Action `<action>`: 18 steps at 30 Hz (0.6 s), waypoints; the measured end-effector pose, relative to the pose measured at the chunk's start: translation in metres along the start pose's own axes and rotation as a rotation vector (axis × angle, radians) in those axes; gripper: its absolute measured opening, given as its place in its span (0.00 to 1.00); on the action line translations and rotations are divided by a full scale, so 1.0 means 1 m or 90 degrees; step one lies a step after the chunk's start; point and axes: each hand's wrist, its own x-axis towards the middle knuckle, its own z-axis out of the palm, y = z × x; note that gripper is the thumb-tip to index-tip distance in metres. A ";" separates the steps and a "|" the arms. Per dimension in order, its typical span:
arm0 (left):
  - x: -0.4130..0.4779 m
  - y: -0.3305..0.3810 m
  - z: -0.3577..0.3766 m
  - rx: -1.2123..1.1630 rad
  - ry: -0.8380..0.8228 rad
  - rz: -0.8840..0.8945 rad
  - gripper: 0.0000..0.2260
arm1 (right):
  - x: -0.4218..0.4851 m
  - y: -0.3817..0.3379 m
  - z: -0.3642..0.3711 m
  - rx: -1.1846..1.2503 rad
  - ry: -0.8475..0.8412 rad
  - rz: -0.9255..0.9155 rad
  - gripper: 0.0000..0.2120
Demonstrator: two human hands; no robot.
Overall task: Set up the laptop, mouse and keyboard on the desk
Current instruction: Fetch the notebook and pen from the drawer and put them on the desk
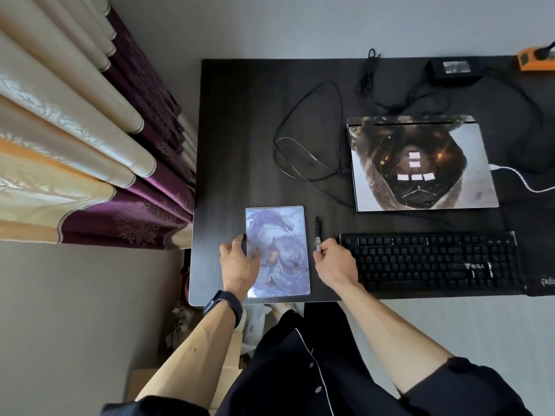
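A closed laptop [420, 163] with a dark printed lid lies on the black desk [240, 130] at the right. In front of it sits a black keyboard [432, 262] along the near edge. No mouse shows clearly. My left hand [238, 262] rests with spread fingers on the left side of a notebook [282, 235] with a pale purple dragon cover. My right hand [333, 262] pinches the near end of a black pen [317, 232] lying between the notebook and the keyboard.
Black cables [309, 136] loop across the desk's middle. A power brick [455, 69] and an orange power strip [537, 60] sit at the back right. A white cable [522, 180] runs from the laptop's right side. Curtains [90, 145] hang to the left.
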 end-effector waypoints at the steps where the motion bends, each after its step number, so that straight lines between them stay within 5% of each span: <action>1: -0.003 -0.004 -0.001 -0.004 0.004 0.002 0.26 | -0.001 0.001 0.001 -0.016 0.004 -0.010 0.11; 18: -0.020 -0.006 -0.007 0.037 -0.005 0.017 0.24 | -0.003 0.005 0.005 -0.003 -0.007 -0.058 0.13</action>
